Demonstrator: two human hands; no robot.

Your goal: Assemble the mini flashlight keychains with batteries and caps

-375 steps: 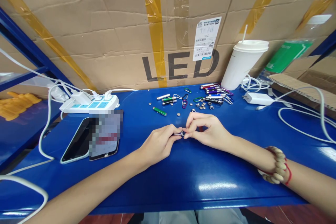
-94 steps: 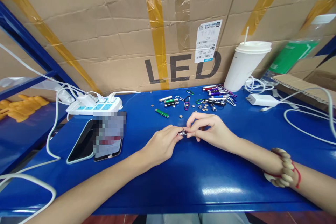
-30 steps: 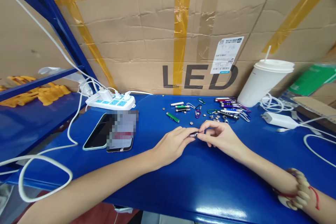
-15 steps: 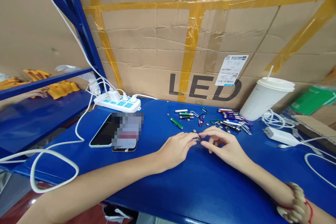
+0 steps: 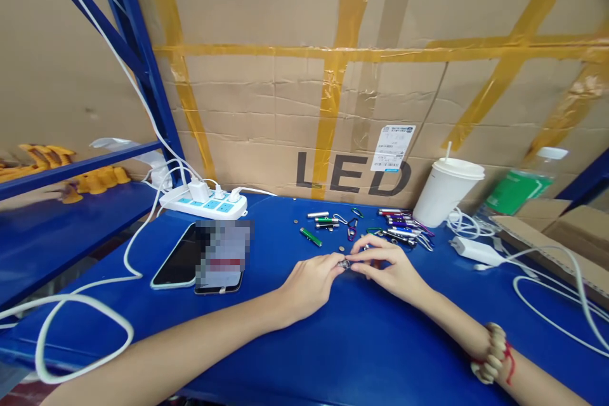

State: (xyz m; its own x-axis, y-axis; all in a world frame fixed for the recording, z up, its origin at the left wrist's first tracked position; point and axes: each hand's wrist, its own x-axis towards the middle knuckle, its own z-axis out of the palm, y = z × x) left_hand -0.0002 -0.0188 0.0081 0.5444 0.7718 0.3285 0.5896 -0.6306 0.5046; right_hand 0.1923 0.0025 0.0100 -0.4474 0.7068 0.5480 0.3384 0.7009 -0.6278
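My left hand (image 5: 309, 282) and my right hand (image 5: 387, 269) meet over the blue table (image 5: 333, 342), both pinched on one small metal keychain flashlight (image 5: 344, 263) held between their fingertips. Behind them lies a scatter of small flashlights (image 5: 399, 231), a green flashlight (image 5: 311, 236), carabiner clips (image 5: 351, 226) and button cells (image 5: 340, 245). A beaded bracelet (image 5: 492, 361) is on my right wrist.
Two phones (image 5: 200, 257) lie at the left, with a white power strip (image 5: 203, 205) behind them and white cables (image 5: 80, 304) looping off the table. A white cup with a straw (image 5: 447, 190), a white charger (image 5: 476, 250) and a large taped cardboard box (image 5: 352, 101) stand at the back.
The camera has tilted up and swung, so more of the box shows. Both hands stay together on the small flashlight, the fingers shifting slightly.
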